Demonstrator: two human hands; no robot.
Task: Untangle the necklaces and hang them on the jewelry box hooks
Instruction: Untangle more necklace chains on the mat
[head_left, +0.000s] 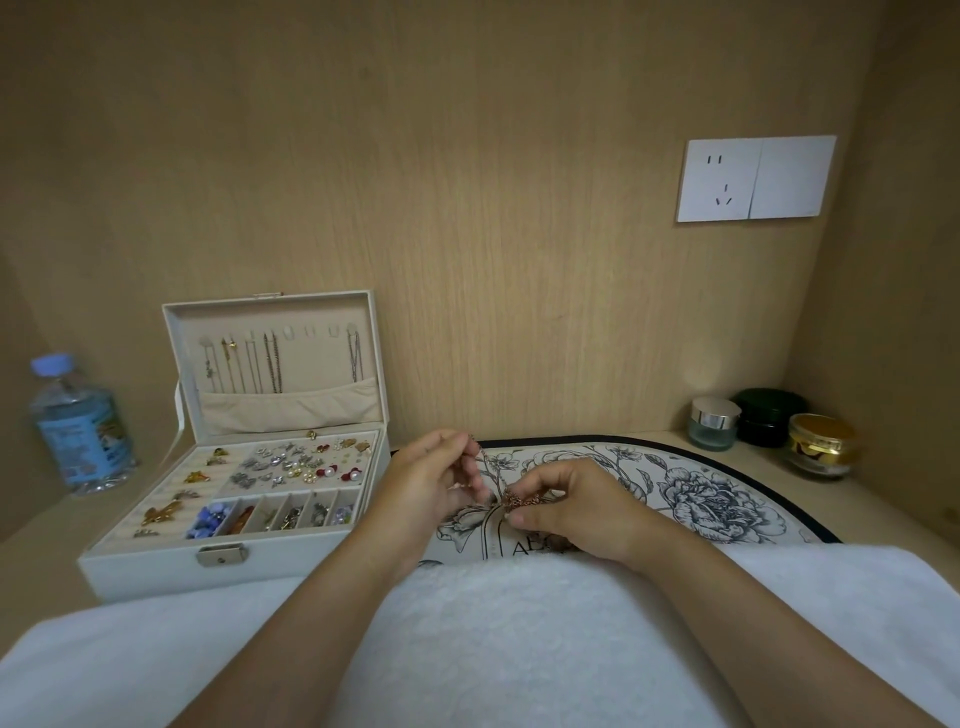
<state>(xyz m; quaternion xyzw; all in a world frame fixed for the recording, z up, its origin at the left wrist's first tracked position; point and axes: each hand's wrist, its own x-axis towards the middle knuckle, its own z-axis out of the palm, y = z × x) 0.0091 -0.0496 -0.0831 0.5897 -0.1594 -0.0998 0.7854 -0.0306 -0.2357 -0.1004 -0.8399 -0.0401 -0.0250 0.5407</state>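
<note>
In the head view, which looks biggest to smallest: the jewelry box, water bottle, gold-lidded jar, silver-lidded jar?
The jewelry box, then the water bottle; the gold-lidded jar and silver-lidded jar look alike.

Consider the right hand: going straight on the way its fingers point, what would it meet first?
Probably the left hand: the right hand points leftward across the tangled necklace that both pinch, and the left hand sits just beyond it. Depth is unclear from one view.
</note>
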